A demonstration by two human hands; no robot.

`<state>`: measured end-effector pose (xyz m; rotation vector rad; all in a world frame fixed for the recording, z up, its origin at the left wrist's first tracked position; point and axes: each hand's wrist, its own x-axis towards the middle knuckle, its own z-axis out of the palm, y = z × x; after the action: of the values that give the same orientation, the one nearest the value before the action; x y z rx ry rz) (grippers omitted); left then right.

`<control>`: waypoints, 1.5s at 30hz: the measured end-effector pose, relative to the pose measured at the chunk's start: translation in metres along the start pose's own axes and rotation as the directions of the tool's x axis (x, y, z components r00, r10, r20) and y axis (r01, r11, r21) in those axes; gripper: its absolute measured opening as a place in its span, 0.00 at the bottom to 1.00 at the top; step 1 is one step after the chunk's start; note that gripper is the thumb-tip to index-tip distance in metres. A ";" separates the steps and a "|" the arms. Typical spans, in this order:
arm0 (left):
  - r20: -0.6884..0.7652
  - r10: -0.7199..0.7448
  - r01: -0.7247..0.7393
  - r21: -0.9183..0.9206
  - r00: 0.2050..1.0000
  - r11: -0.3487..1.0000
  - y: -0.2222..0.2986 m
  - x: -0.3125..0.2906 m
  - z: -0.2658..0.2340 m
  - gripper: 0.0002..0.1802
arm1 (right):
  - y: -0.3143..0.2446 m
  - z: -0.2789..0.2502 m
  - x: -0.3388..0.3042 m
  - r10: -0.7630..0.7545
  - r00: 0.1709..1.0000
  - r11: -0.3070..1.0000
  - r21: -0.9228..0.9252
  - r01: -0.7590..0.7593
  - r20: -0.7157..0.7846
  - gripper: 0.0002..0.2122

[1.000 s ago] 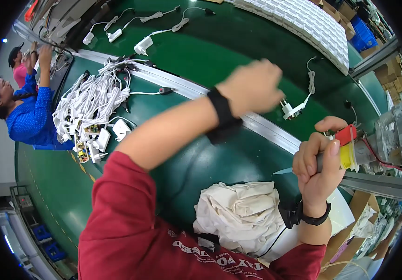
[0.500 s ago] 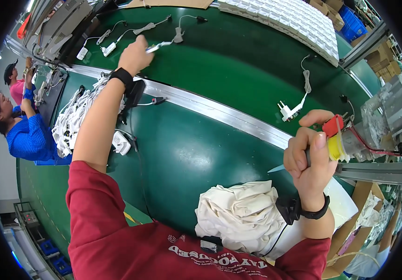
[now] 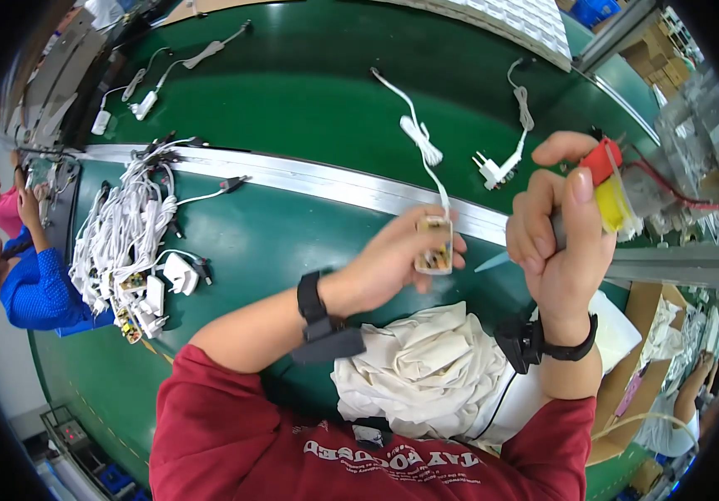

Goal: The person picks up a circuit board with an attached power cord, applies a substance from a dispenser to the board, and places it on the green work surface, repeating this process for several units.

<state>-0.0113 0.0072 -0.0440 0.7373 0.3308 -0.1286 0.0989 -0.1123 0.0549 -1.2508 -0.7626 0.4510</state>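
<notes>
In front of me my left hand is closed on a power adapter, its open case showing the circuit board. From it a white cable, partly bundled, runs up over the metal rail onto the green belt. My right hand is wrapped around a dispenser with a red switch, a yellow collar and a pale blue tapered nozzle. The nozzle points left toward the adapter, apart from it. Its grip is mostly hidden by my fingers.
A heap of white corded adapters lies at left. More adapters and a plug-ended one rest on the belt beyond the metal rail. Cream cloth is bunched near me. Co-workers sit at far left.
My left hand has come back from the far belt toward the nozzle, bringing an adapter and its trailing cable. My right hand stays nearly in place, still gripping the dispenser.
</notes>
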 end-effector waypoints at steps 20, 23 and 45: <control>0.248 0.016 -0.023 0.025 0.969 0.999 -0.029 -0.003 0.002 0.25 | 0.025 0.003 0.010 -0.007 1.000 0.999 0.043 0.007 0.019 0.14; 0.248 0.018 -0.024 0.023 0.969 0.999 -0.030 -0.001 0.001 0.25 | 0.026 0.001 0.011 -0.014 0.999 1.000 0.024 0.013 0.042 0.14; 0.109 0.047 -0.034 -0.120 0.993 0.992 -0.020 0.006 -0.012 0.20 | 0.025 0.002 0.003 0.083 0.985 0.994 0.058 -0.092 0.150 0.14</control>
<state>-0.0137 0.0007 -0.0671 0.6171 0.2143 -0.1104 0.1018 -0.1022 0.0319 -1.2026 -0.8131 0.6409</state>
